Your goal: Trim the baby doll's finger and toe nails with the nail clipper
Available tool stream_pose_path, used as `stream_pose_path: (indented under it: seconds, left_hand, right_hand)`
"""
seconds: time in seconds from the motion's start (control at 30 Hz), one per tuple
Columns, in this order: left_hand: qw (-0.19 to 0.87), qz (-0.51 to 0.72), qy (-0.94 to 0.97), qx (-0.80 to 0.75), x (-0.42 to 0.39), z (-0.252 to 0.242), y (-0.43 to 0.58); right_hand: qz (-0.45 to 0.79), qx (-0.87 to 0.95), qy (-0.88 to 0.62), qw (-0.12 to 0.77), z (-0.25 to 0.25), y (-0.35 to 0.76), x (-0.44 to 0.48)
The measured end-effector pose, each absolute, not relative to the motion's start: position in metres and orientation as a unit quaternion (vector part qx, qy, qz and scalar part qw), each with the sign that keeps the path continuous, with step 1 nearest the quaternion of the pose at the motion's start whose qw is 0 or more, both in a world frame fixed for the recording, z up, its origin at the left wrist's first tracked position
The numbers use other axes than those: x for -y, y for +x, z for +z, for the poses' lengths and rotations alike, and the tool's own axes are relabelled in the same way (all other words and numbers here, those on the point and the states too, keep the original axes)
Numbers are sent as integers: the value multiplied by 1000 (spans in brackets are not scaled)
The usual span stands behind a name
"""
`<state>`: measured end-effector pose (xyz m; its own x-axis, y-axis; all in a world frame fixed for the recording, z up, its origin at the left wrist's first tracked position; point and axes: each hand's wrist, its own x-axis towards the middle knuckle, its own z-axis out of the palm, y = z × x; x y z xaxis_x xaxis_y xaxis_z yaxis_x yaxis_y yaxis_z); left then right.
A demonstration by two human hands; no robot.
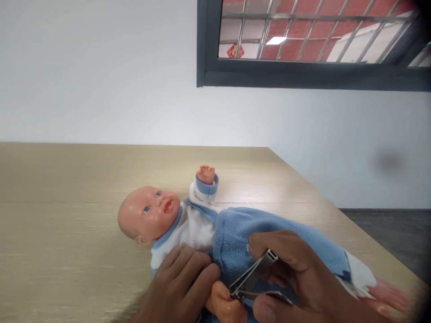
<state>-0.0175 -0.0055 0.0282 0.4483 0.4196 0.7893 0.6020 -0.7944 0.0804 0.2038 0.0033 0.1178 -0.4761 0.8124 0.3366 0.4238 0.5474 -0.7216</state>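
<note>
A baby doll (191, 229) in a white and blue outfit lies on its back on the table, its head to the left and its feet to the right. My left hand (183, 282) is closed around the doll's near arm by the wrist, and the doll's hand (229, 305) sticks out past my fingers. Between the thumb and fingers of my right hand (299, 273) is a metal nail clipper (254, 273), its lever raised. The clipper's jaws meet the doll's fingers; whether they touch a fingertip I cannot tell.
The pale wooden table (60, 211) has its right edge running diagonally past the doll's feet. Behind it stands a white wall (101, 72) with a dark-framed, barred window (303, 74) at upper right. Dark floor (387, 229) shows beyond the table's right edge.
</note>
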Motion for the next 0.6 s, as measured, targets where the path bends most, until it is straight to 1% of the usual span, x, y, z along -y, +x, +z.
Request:
stream_pose_path:
  seconds: [0.1,0.33,0.6]
  left_hand:
    - [105,-433,-844,299,5,28,-18]
    - [111,-429,-845,300,5,28,-19]
    - [100,-417,-850,306,5,29,-19]
  right_hand:
    - [281,798,-392,361,125,193,-5]
    - [264,801,-394,364,128,193,-3]
    - [213,827,-397,335,121,205,2]
